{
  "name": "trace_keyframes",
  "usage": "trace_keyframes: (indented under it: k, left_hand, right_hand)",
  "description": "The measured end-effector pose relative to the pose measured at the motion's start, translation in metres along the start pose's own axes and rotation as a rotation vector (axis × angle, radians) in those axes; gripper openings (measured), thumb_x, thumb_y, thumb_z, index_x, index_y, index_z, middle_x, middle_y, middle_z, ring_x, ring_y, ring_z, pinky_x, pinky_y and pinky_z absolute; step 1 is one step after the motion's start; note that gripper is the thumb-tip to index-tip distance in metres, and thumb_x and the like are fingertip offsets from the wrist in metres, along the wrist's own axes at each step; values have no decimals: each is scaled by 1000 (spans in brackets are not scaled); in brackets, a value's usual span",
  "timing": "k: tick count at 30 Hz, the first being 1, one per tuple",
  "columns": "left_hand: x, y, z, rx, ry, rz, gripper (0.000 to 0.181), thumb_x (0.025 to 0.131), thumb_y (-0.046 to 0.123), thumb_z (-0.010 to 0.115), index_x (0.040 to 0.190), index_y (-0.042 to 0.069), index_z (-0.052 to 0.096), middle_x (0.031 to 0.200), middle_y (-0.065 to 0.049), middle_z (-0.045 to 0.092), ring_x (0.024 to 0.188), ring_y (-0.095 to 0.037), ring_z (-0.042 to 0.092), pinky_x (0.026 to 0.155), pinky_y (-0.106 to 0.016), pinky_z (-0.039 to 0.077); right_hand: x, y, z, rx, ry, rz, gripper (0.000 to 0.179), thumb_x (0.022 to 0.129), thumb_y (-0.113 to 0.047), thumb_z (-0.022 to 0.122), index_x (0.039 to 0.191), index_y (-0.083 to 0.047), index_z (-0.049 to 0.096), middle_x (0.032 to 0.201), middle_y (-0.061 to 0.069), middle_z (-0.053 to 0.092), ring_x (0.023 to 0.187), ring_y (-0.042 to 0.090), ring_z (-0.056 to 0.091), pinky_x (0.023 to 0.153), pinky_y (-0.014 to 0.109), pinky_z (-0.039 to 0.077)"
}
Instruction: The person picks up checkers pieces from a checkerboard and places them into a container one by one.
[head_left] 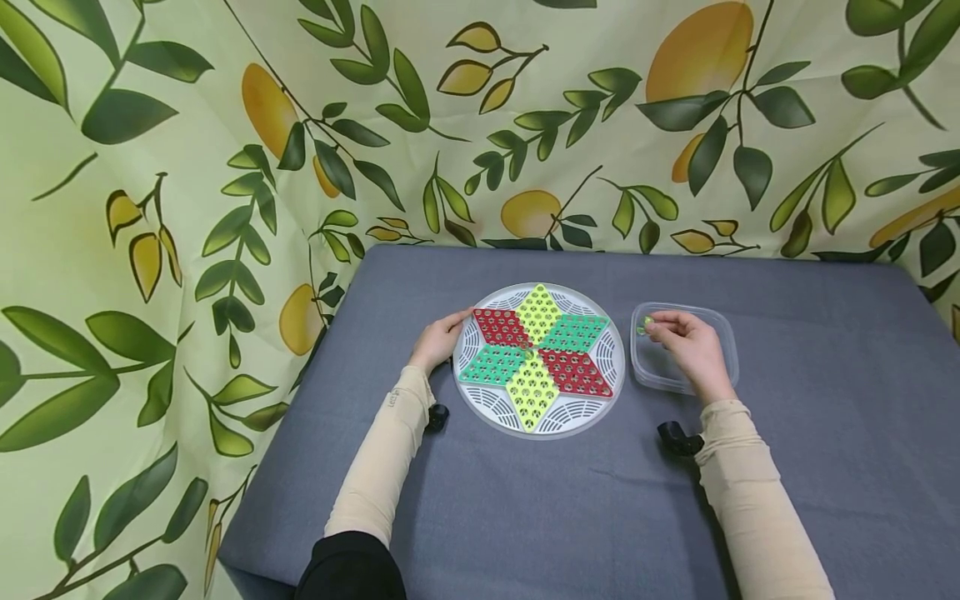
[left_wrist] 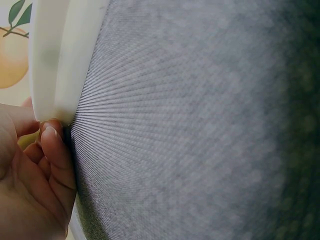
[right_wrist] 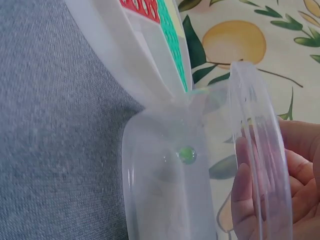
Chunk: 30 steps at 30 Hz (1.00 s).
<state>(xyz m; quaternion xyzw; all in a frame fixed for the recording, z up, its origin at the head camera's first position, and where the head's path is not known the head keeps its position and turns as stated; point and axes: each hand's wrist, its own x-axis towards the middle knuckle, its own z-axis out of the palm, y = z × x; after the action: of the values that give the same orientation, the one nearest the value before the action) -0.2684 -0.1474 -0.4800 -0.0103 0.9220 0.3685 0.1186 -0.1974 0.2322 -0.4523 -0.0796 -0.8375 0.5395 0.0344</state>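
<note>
A round white Chinese checkers board [head_left: 495, 412] with a red, green and yellow star lies on the table. My left hand [head_left: 437, 343] holds its left rim; in the left wrist view, the thumb and fingers [left_wrist: 56, 145] pinch the edge from both sides. My right hand [head_left: 692, 346] is over a clear plastic container [head_left: 733, 367] just right of the board. Between its thumb and index fingertip is a small green marble [head_left: 648, 321]. Another green marble [right_wrist: 187, 155] lies inside the container in the right wrist view, where my right fingers show through the clear wall.
A grey-blue cloth [head_left: 585, 508] covers the table. Behind and to the left hangs a curtain [head_left: 420, 150] printed with leaves and fruit. Black wrist camera mounts [head_left: 678, 438] sit under both forearms, close above the cloth.
</note>
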Motion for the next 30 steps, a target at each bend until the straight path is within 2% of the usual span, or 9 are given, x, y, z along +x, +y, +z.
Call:
trace_keyframes:
  k: [7, 15, 22, 30]
  left_hand:
    - [0, -1, 1, -4, 1, -8, 37, 100, 39, 37, 135, 44, 44, 144, 1, 46, 127, -22, 47, 103, -43, 38]
    - [0, 0, 0, 6, 0, -1, 37, 100, 37, 37, 136, 43, 44, 144, 0, 45, 128, -23, 46, 104, -43, 37]
    - [1, 0, -1, 7, -5, 3, 37, 100, 37, 38, 136, 44, 44, 145, 0, 44, 132, -23, 42, 107, -44, 35]
    - [1, -2, 0, 6, 4, 3, 37, 100, 37, 38, 135, 44, 44, 144, 1, 45, 132, -23, 43, 108, -45, 35]
  right_hand:
    - [1, -5, -1, -26, -17, 13, 33, 91, -19, 59, 115, 4, 57, 73, -24, 58, 69, -9, 55, 64, 15, 46]
    - [5, -1, -3, -84, -51, 8, 36, 93, -18, 56, 118, 7, 56, 75, -21, 57, 70, -7, 55, 64, 16, 48]
    - [5, 1, -2, -121, -48, 4, 33, 94, -17, 55, 118, 6, 57, 82, -9, 63, 68, -9, 53, 63, 16, 47]
    - [4, -1, -4, -133, -52, 3, 36, 94, -18, 54, 119, 7, 56, 82, -9, 63, 68, -8, 52, 62, 15, 45]
